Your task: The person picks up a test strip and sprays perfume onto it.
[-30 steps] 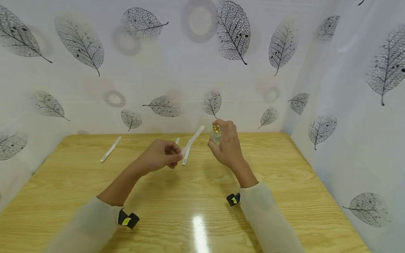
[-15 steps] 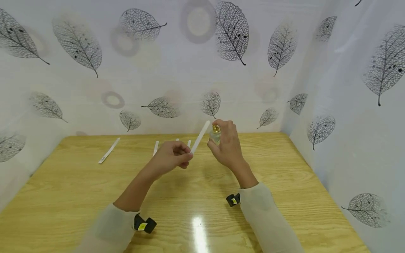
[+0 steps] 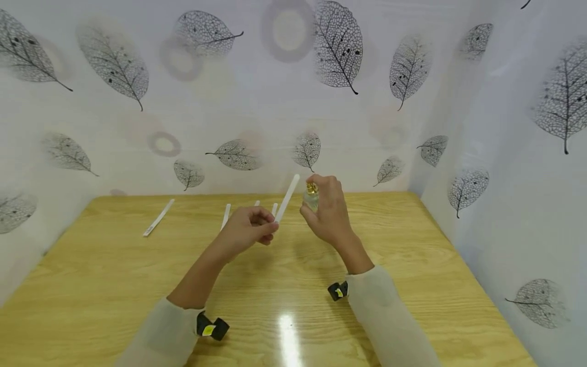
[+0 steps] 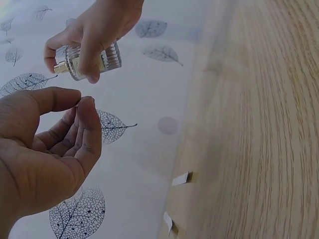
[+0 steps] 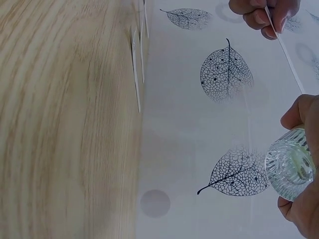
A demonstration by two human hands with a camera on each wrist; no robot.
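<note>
The left hand (image 3: 245, 228) pinches a flat white strip (image 3: 287, 198), long axis slanting up rightward; the right hand (image 3: 327, 211) grips a ribbed, gold-topped glass spray bottle (image 3: 310, 200).

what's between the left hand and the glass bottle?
In the head view, the white strip pinched in the left hand slants up between it and the glass bottle, tip apart.

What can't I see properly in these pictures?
Head view: the lower ends of three table strips, hidden behind the left hand.
Head view: the print on the far-left strip, too small to read.
Head view: part of the bottle, covered by the right hand.
Right wrist view: the rest of the right hand, cut off by the picture's right edge.
</note>
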